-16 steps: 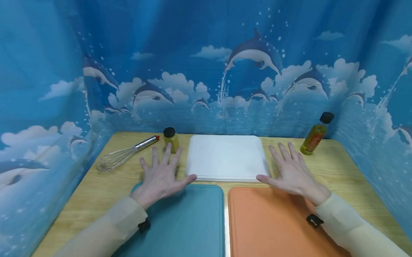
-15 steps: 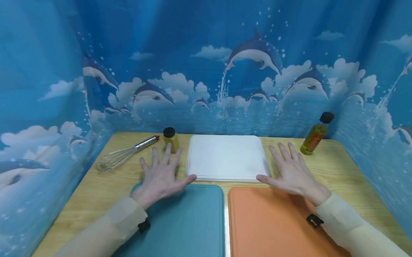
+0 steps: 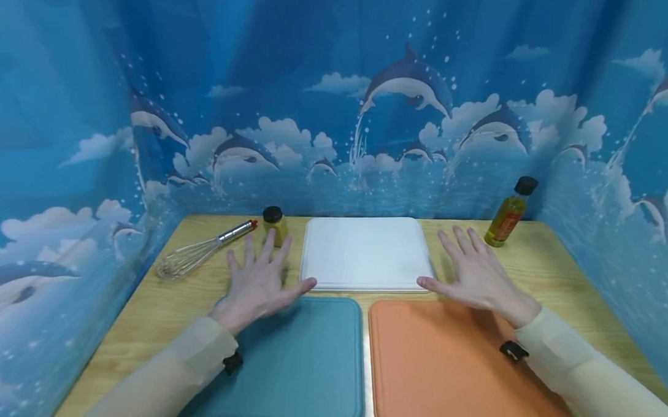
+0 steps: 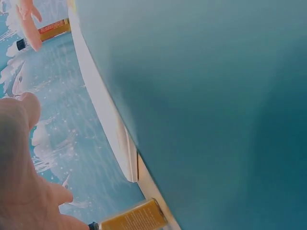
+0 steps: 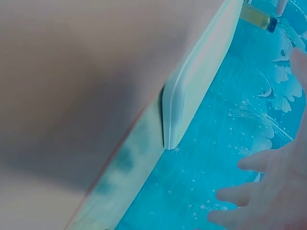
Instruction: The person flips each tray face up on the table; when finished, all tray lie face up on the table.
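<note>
My left hand [image 3: 256, 289], fingers spread, is held over the far left part of a teal cutting board [image 3: 306, 361]. Just beyond its fingertips stands a small jar [image 3: 278, 228] with a black lid and yellowish contents. The right hand [image 3: 478, 276] is spread in the same way above the far edge of an orange board [image 3: 444, 366]. Between the two thumbs lies a white rectangular tray or board [image 3: 368, 254]. A bottle of yellow oil [image 3: 505, 219] with a black cap stands beyond the right fingers. Neither hand holds anything.
A wire whisk [image 3: 205, 250] with a metal handle lies at the left of the wooden table [image 3: 136, 330]. Blue dolphin-print curtains [image 3: 327, 98] enclose the table at the back and both sides.
The head view has shifted slightly. Both hands stay spread in nearly the same places, and the objects on the table have not moved.
</note>
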`<state>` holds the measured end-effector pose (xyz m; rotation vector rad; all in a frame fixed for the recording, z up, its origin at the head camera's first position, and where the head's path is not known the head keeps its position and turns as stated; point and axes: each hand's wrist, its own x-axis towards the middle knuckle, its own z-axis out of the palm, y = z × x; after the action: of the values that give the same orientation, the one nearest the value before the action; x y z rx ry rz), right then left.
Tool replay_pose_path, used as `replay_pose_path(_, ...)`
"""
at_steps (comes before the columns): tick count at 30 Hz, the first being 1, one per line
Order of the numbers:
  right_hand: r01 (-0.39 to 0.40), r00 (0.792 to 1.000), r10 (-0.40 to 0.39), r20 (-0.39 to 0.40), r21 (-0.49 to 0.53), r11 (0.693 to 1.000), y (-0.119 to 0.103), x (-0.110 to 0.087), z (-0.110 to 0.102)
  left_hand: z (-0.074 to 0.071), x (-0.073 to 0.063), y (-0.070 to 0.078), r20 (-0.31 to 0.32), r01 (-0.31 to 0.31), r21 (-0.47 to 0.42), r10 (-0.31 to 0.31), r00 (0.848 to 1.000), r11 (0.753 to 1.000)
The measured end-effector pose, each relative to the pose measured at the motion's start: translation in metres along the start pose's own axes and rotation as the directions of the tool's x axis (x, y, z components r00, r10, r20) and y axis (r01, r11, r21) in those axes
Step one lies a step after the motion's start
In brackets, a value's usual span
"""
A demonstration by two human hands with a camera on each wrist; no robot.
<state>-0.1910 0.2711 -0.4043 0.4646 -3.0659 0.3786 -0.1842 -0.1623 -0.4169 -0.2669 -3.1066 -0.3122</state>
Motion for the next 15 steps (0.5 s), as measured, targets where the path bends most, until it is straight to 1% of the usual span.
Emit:
replay_pose_path(10,-0.001,1.0,0.001,-0.011,0.002,1.0,-0.004,0.01,-0.005,-0.003,0.009,0.01,0.013,0.008,-0.029,-0.007,1.0,1.0)
replay_pose_path(15,0.02,1.0,-0.02,-0.002,-0.009,1.0,-0.009,0.015,-0.007,-0.003,0.016,0.014,0.04,-0.008,-0.083,0.011,0.999,0.997)
